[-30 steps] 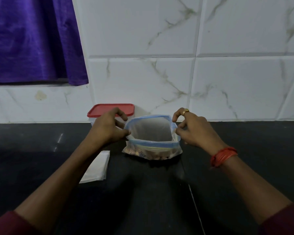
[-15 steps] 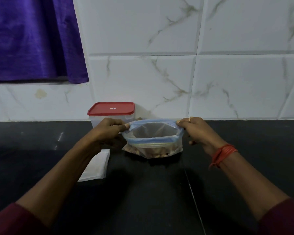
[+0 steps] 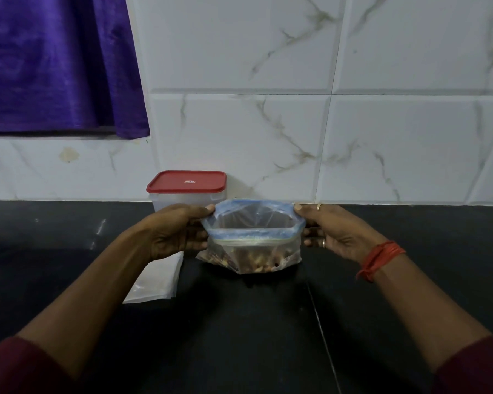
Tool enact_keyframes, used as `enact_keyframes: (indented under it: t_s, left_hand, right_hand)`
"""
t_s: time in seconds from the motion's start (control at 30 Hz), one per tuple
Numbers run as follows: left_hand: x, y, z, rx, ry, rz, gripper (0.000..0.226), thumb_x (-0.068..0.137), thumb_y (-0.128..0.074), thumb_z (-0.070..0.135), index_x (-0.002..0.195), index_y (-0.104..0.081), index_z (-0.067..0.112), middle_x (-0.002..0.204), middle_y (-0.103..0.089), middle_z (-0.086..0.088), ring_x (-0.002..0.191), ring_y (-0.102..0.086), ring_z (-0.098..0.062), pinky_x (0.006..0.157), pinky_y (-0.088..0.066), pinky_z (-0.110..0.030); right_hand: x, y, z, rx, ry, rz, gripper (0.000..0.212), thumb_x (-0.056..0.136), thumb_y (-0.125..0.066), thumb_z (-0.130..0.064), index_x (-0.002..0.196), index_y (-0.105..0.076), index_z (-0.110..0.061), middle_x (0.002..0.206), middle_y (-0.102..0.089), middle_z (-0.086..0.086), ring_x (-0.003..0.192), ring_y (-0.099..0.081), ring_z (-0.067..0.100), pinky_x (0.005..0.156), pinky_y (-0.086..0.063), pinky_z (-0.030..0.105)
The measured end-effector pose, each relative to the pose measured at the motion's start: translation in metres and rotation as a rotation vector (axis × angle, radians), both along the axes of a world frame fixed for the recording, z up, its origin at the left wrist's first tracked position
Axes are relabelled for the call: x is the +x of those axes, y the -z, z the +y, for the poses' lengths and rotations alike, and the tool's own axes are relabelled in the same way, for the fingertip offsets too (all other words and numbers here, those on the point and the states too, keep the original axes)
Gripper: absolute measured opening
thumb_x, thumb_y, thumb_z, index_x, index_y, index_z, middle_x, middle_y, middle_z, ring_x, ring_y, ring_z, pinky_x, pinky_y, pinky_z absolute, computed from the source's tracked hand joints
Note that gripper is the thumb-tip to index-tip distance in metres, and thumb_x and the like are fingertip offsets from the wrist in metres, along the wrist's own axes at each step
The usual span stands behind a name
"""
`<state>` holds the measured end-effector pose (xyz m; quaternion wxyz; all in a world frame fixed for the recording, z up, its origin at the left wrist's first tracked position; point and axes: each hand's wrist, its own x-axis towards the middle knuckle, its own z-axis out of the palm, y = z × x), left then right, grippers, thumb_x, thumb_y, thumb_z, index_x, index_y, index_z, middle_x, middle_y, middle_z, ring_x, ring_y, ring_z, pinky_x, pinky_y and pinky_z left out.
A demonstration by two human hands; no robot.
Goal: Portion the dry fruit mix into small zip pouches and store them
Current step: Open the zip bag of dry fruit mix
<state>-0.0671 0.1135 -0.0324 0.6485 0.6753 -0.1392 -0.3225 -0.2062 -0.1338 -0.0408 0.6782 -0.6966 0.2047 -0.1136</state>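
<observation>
zip bag (image 3: pixel 254 250) mouth-up, axis L-R

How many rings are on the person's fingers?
2, both on the right hand: the upper ring sits on a finger pinching the zip bag at its rim, the lower ring on a finger beneath. The left hand shows none; curled fingers may hide more.

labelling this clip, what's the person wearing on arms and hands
The left sleeve and right sleeve are dark maroon. The right hand has a red-orange thread band at the wrist and two rings. The left hand wears nothing visible.
</observation>
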Motion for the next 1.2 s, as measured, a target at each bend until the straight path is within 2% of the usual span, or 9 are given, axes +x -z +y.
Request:
enact_keyframes:
  t_s: [0.17,0.37,0.5,0.6,0.73,0.8,0.93,1.07,1.2]
  left_hand:
    - [0.005,0.003,0.003,0.071,0.013,-0.042,0.034,0.075,-0.077,0.011,0.105,-0.069,-0.005,0.089,-0.072,-0.017,0.075,-0.071,-0.024,0.063,-0.063,-0.033]
    - [0.002,0.006,0.0,0.126,0.061,-0.057,0.019,0.08,-0.071,-0.006,0.099,-0.071,-0.005,0.09,-0.075,-0.019,0.075,-0.075,-0.025,0.066,-0.064,-0.033]
    - [0.001,0.007,-0.006,-0.01,0.05,0.078,0.018,0.086,-0.061,-0.009,0.099,-0.07,0.001,0.092,-0.073,-0.016,0.076,-0.074,-0.023,0.067,-0.064,-0.032]
    - [0.001,0.008,-0.008,-0.141,0.052,0.218,0.027,0.085,-0.056,-0.009,0.104,-0.067,0.004,0.091,-0.073,-0.013,0.077,-0.074,-0.023,0.071,-0.063,-0.035]
    - [0.004,0.012,-0.009,-0.3,-0.061,0.351,0.026,0.094,-0.045,-0.013,0.099,-0.055,0.01,0.089,-0.071,-0.018,0.073,-0.075,-0.029,0.064,-0.063,-0.042]
    - [0.004,0.013,-0.008,-0.351,-0.085,0.379,0.027,0.097,-0.041,-0.013,0.093,-0.052,0.011,0.091,-0.07,-0.022,0.072,-0.075,-0.033,0.06,-0.063,-0.042]
    - [0.005,0.014,-0.005,-0.421,-0.077,0.393,0.033,0.094,-0.035,-0.016,0.084,-0.049,0.012,0.089,-0.072,-0.024,0.075,-0.075,-0.037,0.07,-0.061,-0.045]
    - [0.003,0.011,-0.005,-0.431,-0.036,0.37,0.035,0.073,-0.043,-0.019,0.084,-0.05,0.013,0.094,-0.071,-0.023,0.08,-0.075,-0.036,0.07,-0.062,-0.046]
    - [-0.009,0.01,-0.011,-0.481,-0.023,0.367,0.039,0.076,-0.037,-0.023,0.082,-0.05,0.014,0.103,-0.065,-0.023,0.1,-0.065,-0.04,0.069,-0.062,-0.047]
  right_hand:
    - [-0.004,-0.002,-0.005,-0.107,-0.049,0.05,0.027,0.079,-0.081,-0.015,0.102,-0.07,-0.003,0.095,-0.076,0.015,0.082,-0.072,0.02,0.066,-0.062,0.027]
    - [-0.005,-0.002,-0.001,-0.112,-0.097,0.103,0.009,0.084,-0.077,-0.008,0.091,-0.071,-0.009,0.076,-0.076,0.006,0.063,-0.072,0.011,0.059,-0.061,0.024]
    - [-0.006,-0.002,0.0,0.153,-0.15,0.019,0.015,0.084,-0.072,-0.003,0.096,-0.073,-0.01,0.081,-0.076,0.005,0.068,-0.073,0.012,0.06,-0.06,0.023]
    - [-0.006,-0.004,0.003,0.364,-0.195,-0.028,0.029,0.073,-0.07,-0.002,0.101,-0.071,-0.011,0.084,-0.076,0.005,0.07,-0.073,0.013,0.064,-0.061,0.024]
    - [-0.004,0.001,0.001,0.588,-0.119,-0.082,0.03,0.067,-0.066,0.006,0.087,-0.058,-0.016,0.079,-0.074,0.011,0.067,-0.074,0.02,0.056,-0.062,0.031]
    - [-0.004,0.003,-0.001,0.645,-0.087,-0.104,0.031,0.067,-0.063,0.01,0.079,-0.052,-0.016,0.08,-0.073,0.014,0.07,-0.075,0.023,0.06,-0.063,0.034]
    - [-0.002,0.007,-0.008,0.699,-0.048,-0.124,0.035,0.082,-0.049,0.018,0.072,-0.046,-0.016,0.074,-0.071,0.012,0.072,-0.076,0.025,0.063,-0.063,0.035]
    - [-0.004,0.009,-0.012,0.733,-0.049,-0.156,0.04,0.082,-0.038,0.021,0.069,-0.043,-0.017,0.068,-0.068,0.009,0.068,-0.075,0.024,0.061,-0.063,0.032]
    - [-0.003,0.013,-0.009,0.767,-0.06,-0.195,0.044,0.082,-0.032,0.022,0.069,-0.043,-0.018,0.067,-0.063,0.007,0.07,-0.071,0.022,0.065,-0.063,0.032]
